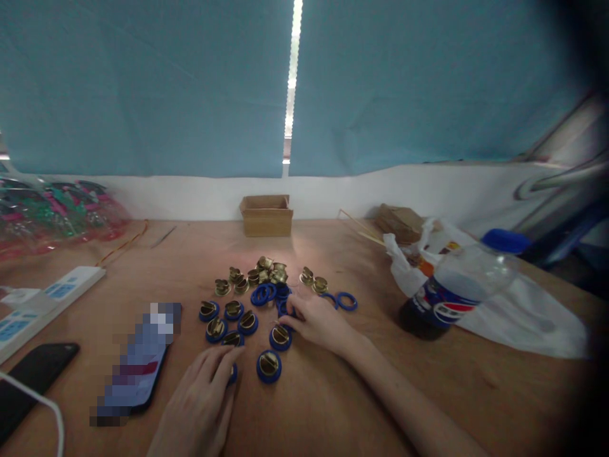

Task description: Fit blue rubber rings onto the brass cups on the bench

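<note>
Near the front of the table, my left hand (202, 387) curls over a blue-rimmed brass piece (233, 374), mostly hidden by its fingers. My right hand (316, 320) reaches into a small pile of blue rings (261, 294), its fingers closed around a ring at the pile's right side. Several round brass pieces seated in blue rings lie between my hands, among them one at the front (269, 367) and one just under my right fingertips (280, 337). Behind them is a heap of bare brass pieces (272, 270) with raised folded tops. A loose blue ring (347, 301) lies right of my right hand.
A small open cardboard box (267, 219) stands at the back wall. On the right are a cola bottle (442, 298) and a white plastic bag (523, 327). On the left lie a phone (143, 362), a dark phone-like slab (38, 381) and a power strip (57, 301).
</note>
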The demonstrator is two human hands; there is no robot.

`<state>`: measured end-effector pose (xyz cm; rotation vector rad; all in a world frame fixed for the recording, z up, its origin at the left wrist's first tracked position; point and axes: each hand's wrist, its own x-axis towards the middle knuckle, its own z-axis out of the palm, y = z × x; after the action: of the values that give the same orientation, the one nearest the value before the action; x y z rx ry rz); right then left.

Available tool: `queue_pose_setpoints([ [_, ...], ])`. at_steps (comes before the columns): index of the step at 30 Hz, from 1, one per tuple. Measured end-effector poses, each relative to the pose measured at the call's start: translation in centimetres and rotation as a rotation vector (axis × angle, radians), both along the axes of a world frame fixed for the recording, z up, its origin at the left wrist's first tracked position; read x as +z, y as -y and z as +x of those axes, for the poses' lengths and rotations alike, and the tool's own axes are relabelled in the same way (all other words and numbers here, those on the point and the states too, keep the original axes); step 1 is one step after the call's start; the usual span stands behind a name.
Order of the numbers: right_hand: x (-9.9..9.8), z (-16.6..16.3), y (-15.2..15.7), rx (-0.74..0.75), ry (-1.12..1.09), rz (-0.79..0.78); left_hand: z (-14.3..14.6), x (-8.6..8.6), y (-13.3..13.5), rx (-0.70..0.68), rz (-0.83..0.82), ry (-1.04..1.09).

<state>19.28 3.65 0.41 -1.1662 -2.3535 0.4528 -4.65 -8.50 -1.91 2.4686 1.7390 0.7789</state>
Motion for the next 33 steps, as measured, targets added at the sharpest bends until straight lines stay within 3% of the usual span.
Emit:
queue_pose_setpoints([
  [4,0.5,0.2,-0.3,-0.031,-0.075,-0.015,1.9,3.1,-2.5,0.03,-0.038,0.022],
  [7,1.1,0.3,-0.3,-0.08,-0.186,-0.021,3.9,5.8,-6.1,0.025,-0.033,-0.065],
  [10,1.6,0.5,-0.3,-0.167,-0.253,-0.037,6.1,7.1,-10.0,0.033,-0.042,-0.201],
  [14,1.4,0.7,-0.7,-0.238,-0.284,-0.107,8.6,6.6,-13.8,0.035,-0.09,-0.258],
  [18,0.9,0.8,-1.2,-0.303,-0.319,-0.067,10.0,5.1,-15.3,0.103,-0.083,-0.25],
  [29,0.0,0.2,-1.3,-0.315,-0.291,0.068,8.4,4.8,-14.6,-0.012,-0.062,-0.234],
  [33,0.1,0.2,-1.2,-0.299,-0.345,0.033,7.7,4.9,-13.8,-0.084,-0.033,-0.073],
])
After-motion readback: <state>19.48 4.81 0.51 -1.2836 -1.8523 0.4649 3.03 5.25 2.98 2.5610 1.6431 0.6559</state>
